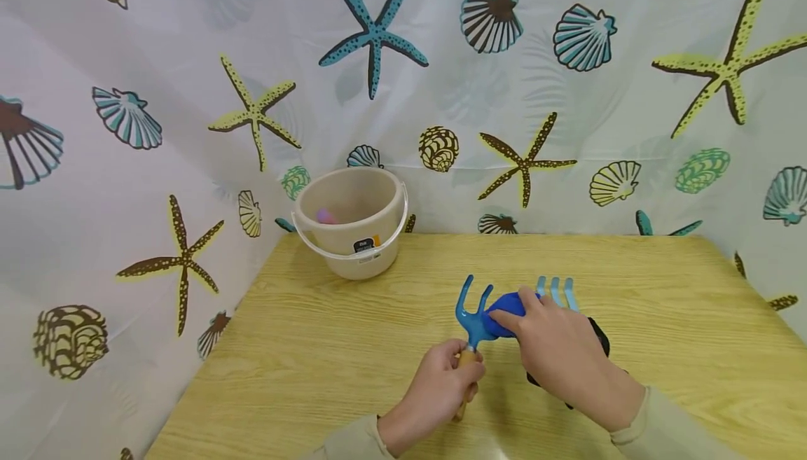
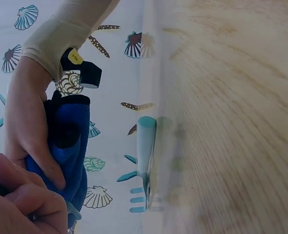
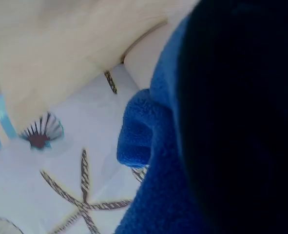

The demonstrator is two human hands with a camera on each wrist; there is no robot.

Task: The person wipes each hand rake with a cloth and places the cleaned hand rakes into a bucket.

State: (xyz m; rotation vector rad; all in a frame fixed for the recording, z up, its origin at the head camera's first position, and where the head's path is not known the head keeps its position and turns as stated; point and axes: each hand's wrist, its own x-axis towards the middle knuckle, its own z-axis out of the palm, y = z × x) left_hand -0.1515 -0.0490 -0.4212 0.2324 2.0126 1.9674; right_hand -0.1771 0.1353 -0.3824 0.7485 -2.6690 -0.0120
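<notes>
My left hand (image 1: 438, 383) grips the wooden handle of a small garden hand fork (image 1: 474, 325), its blue curved tines pointing away from me. With my right hand (image 1: 561, 341), I hold a fuzzy blue cloth (image 1: 504, 306) against the right side of the fork's head, hiding part of it. The cloth (image 2: 78, 146) has black parts, seen along the hand in the left wrist view. Beyond my right hand lies a light blue hand rake (image 2: 146, 144), its tines showing past my fingers in the head view. Blue cloth (image 3: 158, 190) and a dark area fill much of the right wrist view.
A beige bucket (image 1: 372, 241) with a pale bail handle stands at the table's back left, with a pink-purple item (image 1: 326, 217) inside. The wood-grain table (image 1: 302, 348) meets a curtain (image 1: 435, 96) printed with starfish and shells at the back and sides.
</notes>
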